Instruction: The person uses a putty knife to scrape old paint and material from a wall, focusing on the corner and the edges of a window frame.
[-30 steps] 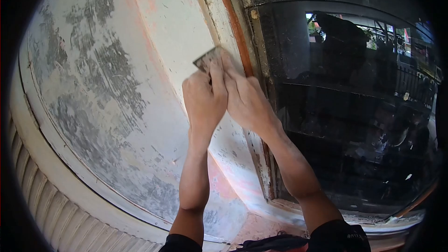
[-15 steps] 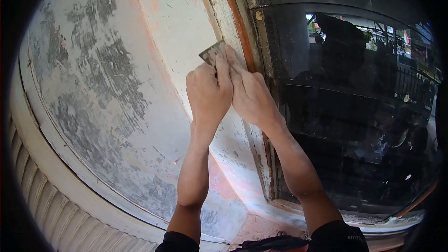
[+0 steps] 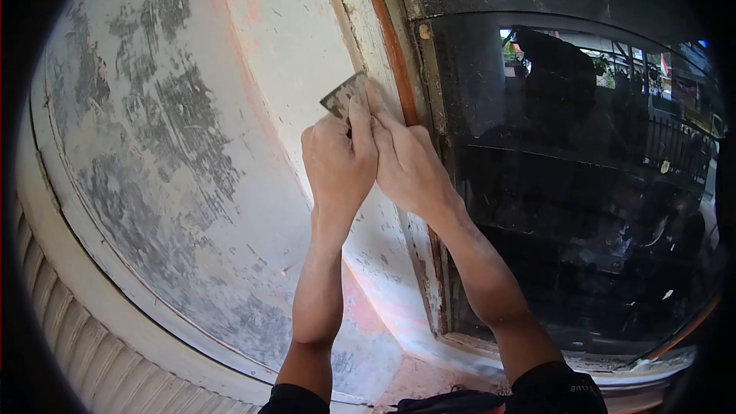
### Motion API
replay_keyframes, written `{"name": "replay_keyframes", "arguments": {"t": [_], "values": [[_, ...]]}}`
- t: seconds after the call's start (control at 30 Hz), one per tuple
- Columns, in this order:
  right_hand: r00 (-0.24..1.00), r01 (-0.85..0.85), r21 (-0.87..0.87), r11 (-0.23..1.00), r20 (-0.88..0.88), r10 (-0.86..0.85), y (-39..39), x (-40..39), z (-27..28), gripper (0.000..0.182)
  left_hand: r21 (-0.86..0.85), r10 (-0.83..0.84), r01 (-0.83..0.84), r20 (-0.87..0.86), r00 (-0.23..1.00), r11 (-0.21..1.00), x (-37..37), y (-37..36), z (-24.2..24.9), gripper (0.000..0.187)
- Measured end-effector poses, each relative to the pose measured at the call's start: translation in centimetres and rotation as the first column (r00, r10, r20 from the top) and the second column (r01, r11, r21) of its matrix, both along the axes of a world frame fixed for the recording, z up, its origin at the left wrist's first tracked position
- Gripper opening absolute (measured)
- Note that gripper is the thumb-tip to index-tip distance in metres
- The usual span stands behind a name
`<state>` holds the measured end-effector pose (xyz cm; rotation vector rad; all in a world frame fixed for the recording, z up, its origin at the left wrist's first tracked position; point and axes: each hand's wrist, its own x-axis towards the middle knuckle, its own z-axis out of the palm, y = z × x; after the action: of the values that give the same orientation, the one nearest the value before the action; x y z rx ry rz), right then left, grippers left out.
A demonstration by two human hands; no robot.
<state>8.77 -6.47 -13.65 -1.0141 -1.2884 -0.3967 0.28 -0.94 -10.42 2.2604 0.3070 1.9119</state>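
My left hand [image 3: 336, 155] is wrapped around the hidden handle of a paint scraper [image 3: 340, 95], with the thumb stretched up along its blade. Beside it, my right hand [image 3: 412, 167] presses its extended fingers onto the right side of the blade. The blade is flat, greyish and smeared with pale residue. Its edge lies against the white-painted wall strip [image 3: 295, 31], close to the weathered wooden frame [image 3: 399, 69]. Both hands touch each other at the thumbs and fingers.
A wall panel [image 3: 253, 234] with grey scraped patches spreads to the left, bordered by ribbed moulding [image 3: 84, 337]. On the right, a dark glass pane [image 3: 537, 192] reflects a person and a fence. Pinkish flooring or ledge [image 3: 429, 378] shows at the bottom.
Both hands and the scraper have shifted slightly left and down along the wall strip. The grip looks the same, and the view has tilted a little.
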Motion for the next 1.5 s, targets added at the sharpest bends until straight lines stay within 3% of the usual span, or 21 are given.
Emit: {"name": "replay_keyframes", "arguments": {"t": [0.2, 0.27, 0.4, 0.5, 0.7, 0.77, 0.9, 0.97, 1.13, 1.23, 1.3, 1.4, 1.5], "values": [[0.997, -0.057, -0.103, 0.993, -0.054, 0.052, -0.3, 0.1, 0.7, 0.034, 0.035, 0.063, -0.062, -0.035, 0.997, 0.997, 0.1, -0.2, 0.8, 0.043], [1.0, -0.008, 0.009, 1.0, -0.012, 0.008, 0.2, -0.1, -0.2, 0.035, 0.044, 0.037, -0.037, -0.009, 0.999, 0.998, 0.0, 0.0, 0.2, 0.044], [0.999, -0.03, -0.059, 0.998, 0.017, 0.031, 0.4, 0.4, 1.5, 0.036, 0.079, 0.021, -0.023, 0.029, 0.999, 0.997, 0.3, 0.4, 1.8, 0.045], [0.999, -0.04, 0.035, 0.999, 0.027, 0.039, 0.4, -0.1, 1.9, 0.035, -0.004, 0.002, -0.003, -0.033, 0.999, 1.0, -0.3, 0.0, 2.5, 0.045], [0.998, -0.052, 0.08, 0.995, 0.051, 0.048, 0.4, -0.3, 1.8, 0.033, 0.026, -0.018, 0.019, -0.066, 0.998, 0.999, -0.3, 0.2, 2.5, 0.042], [0.999, -0.044, 0.003, 0.999, -0.012, 0.044, -0.1, -0.8, 1.8, 0.039, 0.014, -0.024, 0.025, -0.071, 0.997, 1.0, -0.5, 0.4, 2.4, 0.042], [0.998, -0.043, 0.007, 0.999, -0.034, 0.043, -0.3, -1.3, 1.5, 0.046, 0.03, -0.039, 0.041, -0.059, 0.997, 0.999, -1.2, -0.4, 2.0, 0.042], [0.997, -0.023, -0.104, 0.994, -0.073, 0.016, -0.6, -1.5, 1.8, 0.053, 0.027, -0.04, 0.041, -0.065, 0.997, 0.999, -0.9, 0.1, 2.4, 0.041], [0.997, -0.026, -0.096, 0.995, -0.074, 0.019, -0.2, -1.2, 2.8, 0.054, 0.002, -0.042, 0.043, -0.094, 0.995, 0.999, -0.9, 0.5, 3.5, 0.039], [0.997, -0.023, -0.105, 0.994, -0.079, 0.015, -0.5, -1.4, 1.6, 0.055, 0.075, -0.018, 0.026, -0.102, 0.995, 0.997, -1.0, 0.1, 2.5, 0.039], [0.998, -0.008, -0.103, 0.995, -0.069, 0.001, -0.5, -1.4, 1.3, 0.056, 0.0, -0.064, 0.065, -0.123, 0.99, 0.998, -0.9, 0.6, 2.1, 0.038], [0.993, -0.043, -0.164, 0.985, -0.118, 0.024, -0.2, -1.4, 1.7, 0.054, 0.03, -0.102, 0.105, -0.074, 0.992, 0.994, -0.6, 0.8, 2.1, 0.045], [0.997, 0.005, -0.076, 0.997, -0.071, -0.01, 0.8, -1.0, 0.5, 0.053, 0.027, -0.05, 0.053, -0.09, 0.995, 0.998, -0.8, 0.6, 1.5, 0.043]]}}
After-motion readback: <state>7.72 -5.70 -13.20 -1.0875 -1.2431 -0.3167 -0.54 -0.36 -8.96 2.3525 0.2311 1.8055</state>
